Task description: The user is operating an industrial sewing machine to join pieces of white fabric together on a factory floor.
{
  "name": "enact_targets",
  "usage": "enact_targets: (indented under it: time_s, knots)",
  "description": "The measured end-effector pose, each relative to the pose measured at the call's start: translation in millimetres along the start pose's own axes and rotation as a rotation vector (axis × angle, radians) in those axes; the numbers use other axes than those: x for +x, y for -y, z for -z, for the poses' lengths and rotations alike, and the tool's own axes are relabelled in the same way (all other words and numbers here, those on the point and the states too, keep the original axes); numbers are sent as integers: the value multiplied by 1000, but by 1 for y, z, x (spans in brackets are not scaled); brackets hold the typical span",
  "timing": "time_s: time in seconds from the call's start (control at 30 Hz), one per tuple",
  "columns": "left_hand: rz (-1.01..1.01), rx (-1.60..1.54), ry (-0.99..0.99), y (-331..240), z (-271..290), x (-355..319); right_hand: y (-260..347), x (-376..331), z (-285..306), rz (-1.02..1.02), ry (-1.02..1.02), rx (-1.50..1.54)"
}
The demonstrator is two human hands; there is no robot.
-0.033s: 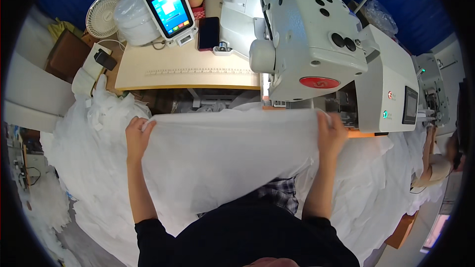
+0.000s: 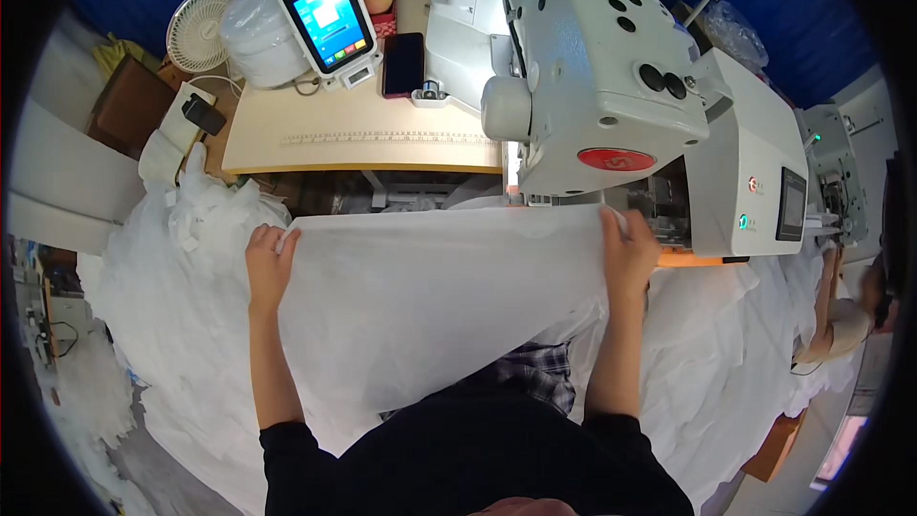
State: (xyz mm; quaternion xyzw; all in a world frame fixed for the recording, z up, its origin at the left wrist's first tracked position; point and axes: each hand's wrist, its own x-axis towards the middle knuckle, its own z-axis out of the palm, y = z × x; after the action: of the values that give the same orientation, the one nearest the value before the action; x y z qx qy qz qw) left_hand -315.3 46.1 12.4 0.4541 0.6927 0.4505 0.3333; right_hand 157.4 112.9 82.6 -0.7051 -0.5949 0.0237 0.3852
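In the head view, the white cloth is stretched in front of the sewing machine, its long upper edge running left to right, the rest draping away from the machine toward the person. The left hand pinches that edge left of the machine, the right hand its other end, just before the machine.

- Left hand and right hand grip a white sheet by its upper edge.
- Beyond it stands a white machine.
- A lit screen glows near a phone.
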Motion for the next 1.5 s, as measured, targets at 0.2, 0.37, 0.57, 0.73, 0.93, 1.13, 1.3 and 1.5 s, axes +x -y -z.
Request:
enact_targets:
  time_s: [0.2, 0.37, 0.57, 0.73, 0.93, 1.13, 1.3, 1.5]
  knots:
    - [-45, 8, 122, -41, -38, -2, -40, 24, 6, -144, 89, -571]
    - [172, -170, 225, -38, -56, 13, -87, 40, -4, 58, 56, -621]
    - [-179, 316, -55, 71, -9, -39, -131, 54, -17, 370, -87, -538]
    - [218, 1441, -819, 181, 176, -43, -157, 47, -7, -47, 17, -43]
    - [365, 1062, -790, 257, 261, -63, -167, 20, -7, -38, -321, 257]
    - [49, 718, -234, 202, 42, -177, -169, -65, -65, -225, 471, -115]
    - [-132, 755, -199, 128, 35, -159, -158, -111, -143, 239, 847, -279]
    - [-189, 1134, -669, 120, 105, -53, -255, -105, -27, 88, 623, -231]
